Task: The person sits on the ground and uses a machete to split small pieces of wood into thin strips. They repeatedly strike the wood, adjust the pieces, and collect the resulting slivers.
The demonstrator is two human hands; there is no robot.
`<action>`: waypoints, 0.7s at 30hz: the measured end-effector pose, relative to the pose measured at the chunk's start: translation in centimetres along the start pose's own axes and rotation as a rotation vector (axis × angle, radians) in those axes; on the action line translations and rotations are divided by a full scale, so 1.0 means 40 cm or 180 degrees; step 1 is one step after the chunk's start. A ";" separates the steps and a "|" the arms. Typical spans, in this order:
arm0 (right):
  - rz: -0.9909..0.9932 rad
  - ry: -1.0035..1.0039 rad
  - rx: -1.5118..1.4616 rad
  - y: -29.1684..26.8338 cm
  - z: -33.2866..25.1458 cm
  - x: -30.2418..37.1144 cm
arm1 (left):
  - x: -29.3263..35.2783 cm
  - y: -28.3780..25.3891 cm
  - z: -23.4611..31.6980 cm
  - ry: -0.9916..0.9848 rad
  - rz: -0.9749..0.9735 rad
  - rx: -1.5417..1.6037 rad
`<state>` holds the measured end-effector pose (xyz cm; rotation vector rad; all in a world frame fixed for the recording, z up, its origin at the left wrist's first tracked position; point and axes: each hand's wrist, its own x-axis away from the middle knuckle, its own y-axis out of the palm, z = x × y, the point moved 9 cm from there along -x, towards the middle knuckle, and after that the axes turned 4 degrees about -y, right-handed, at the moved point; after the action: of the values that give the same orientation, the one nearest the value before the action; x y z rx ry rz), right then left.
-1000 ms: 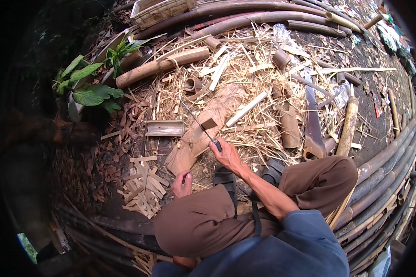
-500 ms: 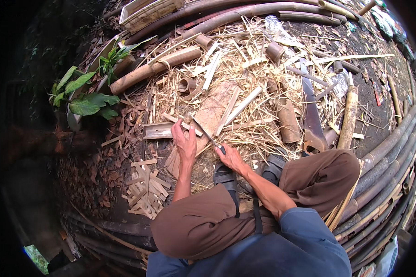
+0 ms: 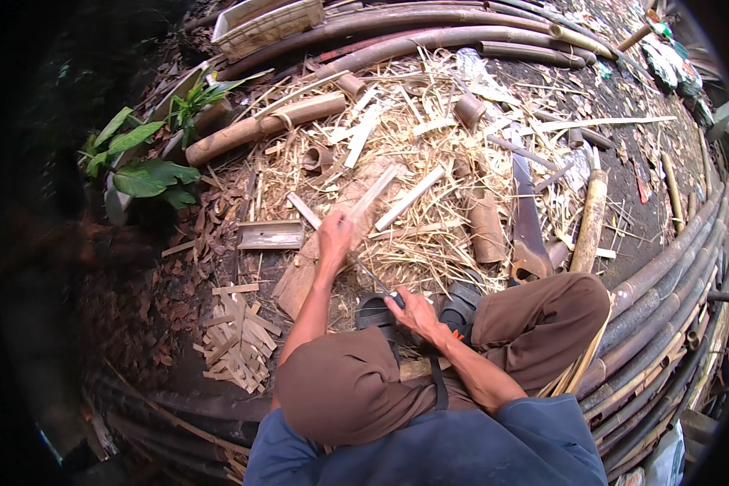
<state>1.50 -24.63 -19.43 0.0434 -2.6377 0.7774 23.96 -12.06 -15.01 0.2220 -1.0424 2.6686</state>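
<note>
My left hand (image 3: pixel 337 233), slightly blurred, is closed on the near end of a pale split bamboo strip (image 3: pixel 373 192) that points away over a worn wooden board (image 3: pixel 301 271). Another short strip (image 3: pixel 303 209) lies slanted against the left side of that hand; whether the fingers touch it I cannot tell. In my right hand (image 3: pixel 419 314) is the black handle of a knife (image 3: pixel 372 274), its narrow blade angled up and left toward my left wrist. A third strip (image 3: pixel 410 198) rests on the shavings right of the held one.
Cut bamboo slats (image 3: pixel 240 340) lie heaped at left, near a split bamboo trough (image 3: pixel 270 235). A handsaw (image 3: pixel 529 231) and bamboo tubes (image 3: pixel 484 227) are at right. Long poles (image 3: pixel 652 279) curve along the right side. A crate (image 3: pixel 267 28) stands at the back left.
My left hand has moved right, from the short strip to the one on the board, whose near end has swung left. The knife in my right hand has drawn back toward me.
</note>
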 end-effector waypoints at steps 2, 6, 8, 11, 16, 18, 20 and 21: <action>0.0143 0.0000 -0.0040 -0.011 0.018 0.002 | 0.030 -0.112 -0.003 -0.0223 0.0156 0.0560; 0.0546 0.0291 -0.0695 -0.039 -0.011 0.008 | 0.128 -0.280 -0.033 0.0470 0.0707 0.0077; 0.0897 0.0290 -0.0778 -0.044 0.020 0.003 | 0.179 -0.268 -0.048 0.0501 0.0626 -0.0193; 0.0762 0.0045 -0.0561 -0.065 -0.023 -0.011 | 0.233 -0.227 -0.108 0.0715 0.0269 -0.0983; 0.0629 -0.0283 -0.0260 -0.056 -0.071 0.007 | 0.269 -0.208 -0.125 -0.0504 -0.0307 0.0987; 0.0484 -0.0251 -0.0326 -0.041 -0.108 0.018 | 0.246 -0.202 -0.200 -0.0272 -0.0367 0.0539; 0.0304 -0.0239 -0.0330 -0.022 -0.098 0.013 | 0.245 -0.174 -0.210 -0.0534 -0.0637 0.0308; 0.0219 -0.0253 -0.0348 -0.009 -0.098 0.009 | 0.241 -0.187 -0.240 -0.0514 -0.0536 0.0286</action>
<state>2.63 -22.83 -16.09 -0.0474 -2.7657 0.6651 16.61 1.61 -14.92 0.5272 -0.9047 2.5803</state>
